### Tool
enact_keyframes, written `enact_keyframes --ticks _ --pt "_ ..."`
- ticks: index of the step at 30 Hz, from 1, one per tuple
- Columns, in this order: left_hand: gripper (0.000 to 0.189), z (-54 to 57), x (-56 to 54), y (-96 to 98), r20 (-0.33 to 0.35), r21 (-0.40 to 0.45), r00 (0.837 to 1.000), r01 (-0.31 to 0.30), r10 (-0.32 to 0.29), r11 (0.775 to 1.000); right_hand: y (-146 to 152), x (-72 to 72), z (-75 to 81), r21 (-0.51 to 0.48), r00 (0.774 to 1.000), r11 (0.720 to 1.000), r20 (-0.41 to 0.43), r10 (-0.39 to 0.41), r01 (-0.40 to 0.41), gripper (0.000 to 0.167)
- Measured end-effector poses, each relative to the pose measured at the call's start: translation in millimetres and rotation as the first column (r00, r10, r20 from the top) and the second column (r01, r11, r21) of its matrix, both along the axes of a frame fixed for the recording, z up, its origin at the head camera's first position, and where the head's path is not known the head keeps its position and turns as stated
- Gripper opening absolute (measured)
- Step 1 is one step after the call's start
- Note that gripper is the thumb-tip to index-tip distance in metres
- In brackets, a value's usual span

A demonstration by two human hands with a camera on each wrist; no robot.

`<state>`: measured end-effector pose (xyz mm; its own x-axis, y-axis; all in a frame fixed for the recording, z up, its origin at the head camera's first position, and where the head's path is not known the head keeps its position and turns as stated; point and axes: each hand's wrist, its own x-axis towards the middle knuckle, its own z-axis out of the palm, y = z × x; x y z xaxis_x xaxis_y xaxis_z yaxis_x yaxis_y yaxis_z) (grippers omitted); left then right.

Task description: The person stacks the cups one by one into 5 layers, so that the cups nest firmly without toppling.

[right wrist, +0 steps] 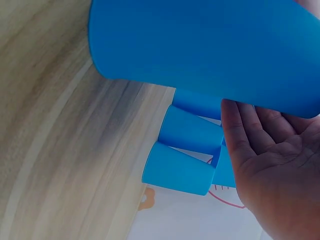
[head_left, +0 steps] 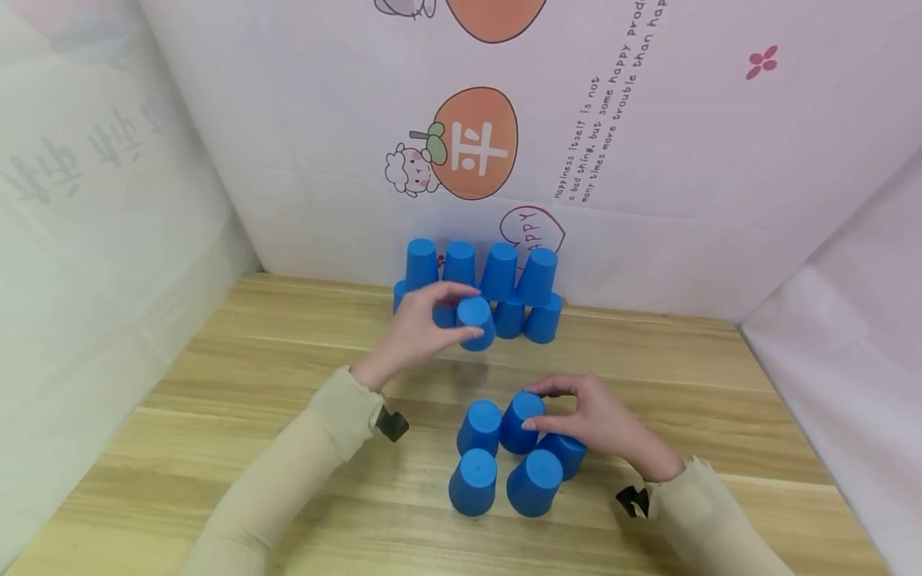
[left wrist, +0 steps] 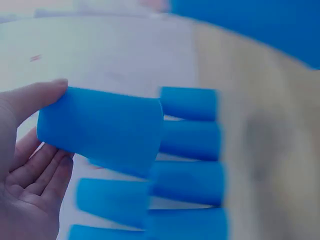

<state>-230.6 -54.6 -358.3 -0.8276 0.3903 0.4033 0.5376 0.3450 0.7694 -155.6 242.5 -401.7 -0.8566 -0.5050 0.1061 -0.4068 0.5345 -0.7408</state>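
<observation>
My left hand (head_left: 421,324) pinches an upside-down blue cup (head_left: 475,326) between thumb and fingers, held in front of a two-tier stack of blue cups. In the left wrist view that held cup (left wrist: 102,127) partly hides the stacked cups (left wrist: 187,182) behind it. Lower and to the right, my right hand (head_left: 601,416) grips another upside-down blue cup (head_left: 520,428) near its top. Close around it stand more inverted cups, among them a front left cup (head_left: 473,484) and a front right cup (head_left: 535,484). One cup (head_left: 567,454) is partly hidden under my right hand.
The stack's upper row (head_left: 499,272) stands on a lower row (head_left: 543,320), by the printed white back wall (head_left: 324,120). White sheets rise at both sides of the wooden table (head_left: 252,376).
</observation>
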Motion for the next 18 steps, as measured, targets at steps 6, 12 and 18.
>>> enact_keyframes --ticks 6,12,18 --pt "0.051 44.4 -19.0 -14.1 -0.025 0.07 0.997 -0.072 0.074 0.995 0 0.6 -0.8 0.001 1.0 1.0 -0.007 -0.006 0.006 0.043" --pt "0.053 79.5 -43.7 -20.3 -0.073 0.165 0.986 -0.14 0.153 0.976 0 1.0 -1.1 0.006 1.0 1.0 -0.007 -0.01 0.011 0.043" --pt "0.059 93.4 -65.1 -20.8 -0.029 0.174 0.972 -0.226 0.234 0.958 0 1.8 -0.9 -0.001 1.0 1.0 -0.014 -0.01 0.01 0.043"
